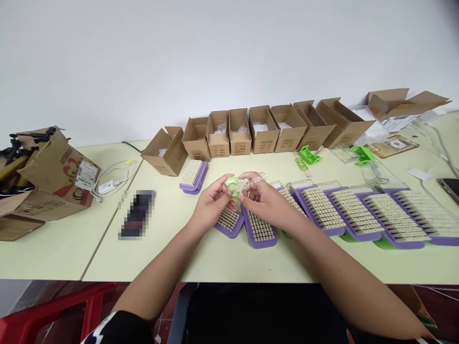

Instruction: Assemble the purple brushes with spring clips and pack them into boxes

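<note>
Above the table's middle, my two hands are close together. My left hand (210, 203) pinches a small flat light-green plastic piece (233, 185) between thumb and fingers. My right hand (267, 203) is closed on a thin clear plastic piece (255, 180), which meets or overlaps the green one; whether they are joined I cannot tell. Beneath the hands lie a purple tray (234, 231) and another purple tray (263, 242), both filled with rows of small pale pegs. My hands partly cover both trays.
Similar peg-filled purple trays (358, 232) overlap along the right. Several open cardboard boxes (240, 145) line the wall. Green plastic parts (310, 155) lie behind my right hand. A tray stack (193, 174), pixelated dark object (136, 215), white cable (107, 186) and large carton (60, 177) are left.
</note>
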Action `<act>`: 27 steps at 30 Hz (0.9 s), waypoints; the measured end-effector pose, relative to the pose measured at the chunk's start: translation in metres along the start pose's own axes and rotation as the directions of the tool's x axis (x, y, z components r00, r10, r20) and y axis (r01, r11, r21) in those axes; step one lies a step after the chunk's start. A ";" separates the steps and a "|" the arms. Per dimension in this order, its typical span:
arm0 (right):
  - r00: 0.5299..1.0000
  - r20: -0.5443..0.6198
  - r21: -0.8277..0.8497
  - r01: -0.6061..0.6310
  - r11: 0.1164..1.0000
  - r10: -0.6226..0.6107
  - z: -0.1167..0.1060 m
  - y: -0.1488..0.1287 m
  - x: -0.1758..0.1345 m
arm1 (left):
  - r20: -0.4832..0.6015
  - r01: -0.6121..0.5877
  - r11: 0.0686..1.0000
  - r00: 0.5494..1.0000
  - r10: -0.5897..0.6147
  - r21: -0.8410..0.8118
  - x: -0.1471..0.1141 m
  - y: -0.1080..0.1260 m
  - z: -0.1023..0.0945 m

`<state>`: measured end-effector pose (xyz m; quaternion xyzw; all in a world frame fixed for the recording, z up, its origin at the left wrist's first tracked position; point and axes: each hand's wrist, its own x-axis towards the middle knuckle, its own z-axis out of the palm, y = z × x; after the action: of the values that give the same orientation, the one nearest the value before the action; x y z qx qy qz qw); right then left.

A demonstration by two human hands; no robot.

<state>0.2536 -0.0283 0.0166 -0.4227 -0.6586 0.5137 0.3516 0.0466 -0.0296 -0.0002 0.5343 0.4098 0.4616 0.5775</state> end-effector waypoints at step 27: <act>0.988 -0.157 0.204 0.022 0.979 0.010 0.003 0.005 0.004 | 0.013 -0.092 0.995 0.996 0.093 -0.022 -0.003 -0.005 0.010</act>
<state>0.2505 -0.0253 0.0115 -0.4213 -0.5739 0.5428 0.4456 0.0558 -0.0348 -0.0043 0.5495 0.3756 0.4887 0.5641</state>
